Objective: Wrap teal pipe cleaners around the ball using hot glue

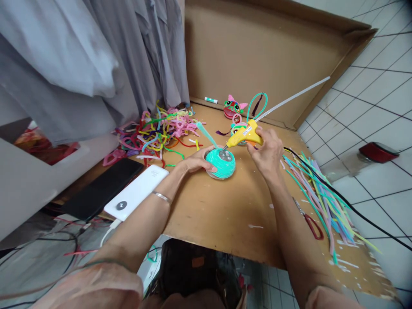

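My right hand (268,152) is closed round a yellow hot glue gun (245,134), a long clear glue stick (291,99) jutting from its back. Its nozzle points down onto the bare top of a round object wrapped in turquoise pipe cleaner (221,164). My left hand (196,162) grips that turquoise ball at its left side, resting on the cardboard sheet (212,210). A loose turquoise pipe cleaner end (206,134) sticks up from the ball.
A heap of coloured pipe cleaners (157,131) lies at the back left; straight ones (318,193) and red-handled scissors (309,221) lie at the right. A pink and green pipe-cleaner figure (233,108), a glue stick (210,100), a white power bank (137,192), a black phone (103,188) and a black cord (354,210) are nearby.
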Demonstrator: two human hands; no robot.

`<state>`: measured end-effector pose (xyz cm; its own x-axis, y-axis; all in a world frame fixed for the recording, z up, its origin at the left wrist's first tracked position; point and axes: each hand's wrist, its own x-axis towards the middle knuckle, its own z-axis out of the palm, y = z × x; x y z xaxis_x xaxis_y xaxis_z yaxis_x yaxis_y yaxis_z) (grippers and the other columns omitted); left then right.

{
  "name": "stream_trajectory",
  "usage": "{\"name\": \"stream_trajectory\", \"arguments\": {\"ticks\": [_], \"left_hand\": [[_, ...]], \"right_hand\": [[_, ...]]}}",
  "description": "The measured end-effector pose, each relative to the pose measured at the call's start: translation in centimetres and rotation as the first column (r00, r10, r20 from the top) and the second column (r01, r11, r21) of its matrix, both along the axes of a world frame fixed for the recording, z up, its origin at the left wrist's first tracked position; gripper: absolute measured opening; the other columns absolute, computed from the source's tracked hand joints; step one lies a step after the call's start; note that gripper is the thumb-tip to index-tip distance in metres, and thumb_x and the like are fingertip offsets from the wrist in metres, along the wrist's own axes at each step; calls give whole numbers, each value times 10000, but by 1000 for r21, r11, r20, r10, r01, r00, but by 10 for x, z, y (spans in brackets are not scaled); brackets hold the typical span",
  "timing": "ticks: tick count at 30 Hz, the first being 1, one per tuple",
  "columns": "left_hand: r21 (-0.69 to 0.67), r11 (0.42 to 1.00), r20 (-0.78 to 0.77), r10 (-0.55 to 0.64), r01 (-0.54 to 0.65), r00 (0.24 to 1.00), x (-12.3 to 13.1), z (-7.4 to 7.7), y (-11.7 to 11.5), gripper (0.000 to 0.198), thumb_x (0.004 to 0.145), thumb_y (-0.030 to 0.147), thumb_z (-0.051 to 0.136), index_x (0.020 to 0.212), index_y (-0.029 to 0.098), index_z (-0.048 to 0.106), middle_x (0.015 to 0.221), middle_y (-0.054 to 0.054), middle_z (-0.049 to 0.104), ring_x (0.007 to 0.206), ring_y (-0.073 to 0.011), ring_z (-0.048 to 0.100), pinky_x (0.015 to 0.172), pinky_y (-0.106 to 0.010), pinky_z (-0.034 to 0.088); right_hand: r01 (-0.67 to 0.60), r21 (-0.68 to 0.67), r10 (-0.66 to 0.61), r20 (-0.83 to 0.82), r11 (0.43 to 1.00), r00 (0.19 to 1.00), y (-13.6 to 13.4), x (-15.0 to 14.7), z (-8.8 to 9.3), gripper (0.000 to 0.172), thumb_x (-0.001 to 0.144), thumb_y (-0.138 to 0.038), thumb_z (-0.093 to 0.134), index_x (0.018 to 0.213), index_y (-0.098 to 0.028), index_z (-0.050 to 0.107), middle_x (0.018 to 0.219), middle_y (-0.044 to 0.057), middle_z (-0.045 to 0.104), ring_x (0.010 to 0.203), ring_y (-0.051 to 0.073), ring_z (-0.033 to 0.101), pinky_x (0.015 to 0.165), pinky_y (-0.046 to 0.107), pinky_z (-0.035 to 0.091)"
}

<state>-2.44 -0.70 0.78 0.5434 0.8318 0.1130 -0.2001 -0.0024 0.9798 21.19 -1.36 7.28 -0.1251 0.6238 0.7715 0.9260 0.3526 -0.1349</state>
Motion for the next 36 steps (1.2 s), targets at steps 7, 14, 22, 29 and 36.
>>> {"name": "stream_trajectory", "arguments": {"ticks": [7, 14, 22, 29, 36], "left_hand": [[-23, 1000, -3, -7, 7, 1000, -1, -3, 1, 920, 381, 202, 877, 1255, 181, 589, 1232, -98, 656, 1106, -279, 622, 871, -312, 512], [-6, 1000, -9, -15, 15, 1000, -1, -2, 1, 940, 380, 214, 879, 1272, 179, 586, 1263, -104, 651, 1110, -290, 620, 918, -346, 500], [-11, 1000, -28, -18, 18, 999, 0, 0, 1, 961, 363, 229, 883, 1276, 175, 585, 1273, -106, 641, 1140, -301, 612, 907, -328, 501], [24, 999, -17, -41, 41, 999, -1, -1, 2, 950, 371, 253, 890, 1266, 165, 585, 1238, -108, 661, 1132, -314, 614, 933, -369, 496], [-15, 999, -44, -29, 28, 999, 0, 0, 2, 981, 361, 236, 884, 1287, 170, 567, 1270, -112, 641, 1150, -315, 606, 909, -343, 497]], "right_hand": [[5, -11, -5, 6, 1000, 1000, -1, 0, 1, 293, 807, -367, 647, 1065, -229, 627, 1085, 82, 676, 970, 266, 633, 774, 362, 459], [-23, -42, 23, 2, 999, 1000, -2, 1, 4, 307, 793, -330, 664, 1083, -236, 629, 1096, 79, 674, 976, 268, 630, 803, 379, 464], [-55, -70, 56, 10, 996, 998, -6, 2, 9, 310, 777, -310, 679, 1075, -226, 657, 1081, 72, 674, 970, 255, 621, 796, 366, 470], [-87, -40, 88, 17, 995, 996, -8, 2, 14, 288, 797, -358, 661, 1058, -237, 671, 1034, 58, 670, 929, 246, 620, 768, 363, 467], [-37, -14, 37, 17, 999, 999, -7, 2, 12, 310, 786, -393, 683, 1045, -224, 672, 1014, 61, 668, 892, 242, 617, 727, 348, 461]]}}
